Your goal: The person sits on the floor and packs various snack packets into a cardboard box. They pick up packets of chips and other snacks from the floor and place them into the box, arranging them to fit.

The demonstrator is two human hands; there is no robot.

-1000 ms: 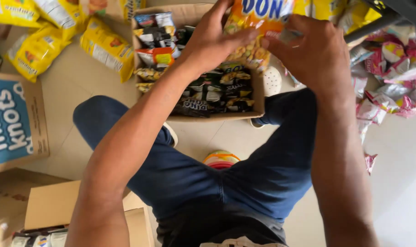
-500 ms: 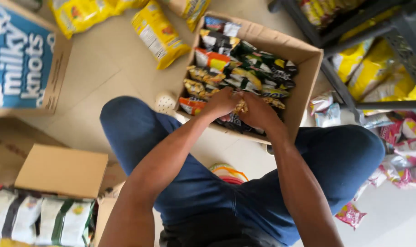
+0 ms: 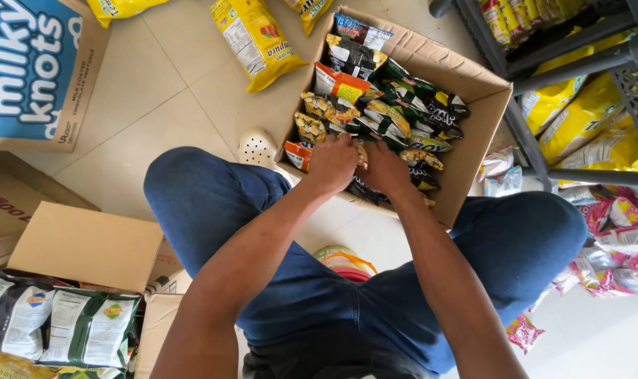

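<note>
both hands, left hand [image 3: 333, 163] and right hand [image 3: 383, 168], side by side, pinching one snack packet [image 3: 361, 156] inside the cardboard box [image 3: 473, 119]

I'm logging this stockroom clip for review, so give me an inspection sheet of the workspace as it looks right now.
Surface: pale tiled floor; the person sits over it in blue trousers.
Job's things: open cardboard box between the knees, full of small snack packets.
Clutter: yellow bag on the floor, pink packets at right, blue-printed carton at left, second box of green-and-white bags.
Grippers: left hand and right hand side by side in the box, pressed onto the packets; grip hidden.
Cables: nothing seen.
Surroundings: dark shelf rack holding yellow bags.
</note>
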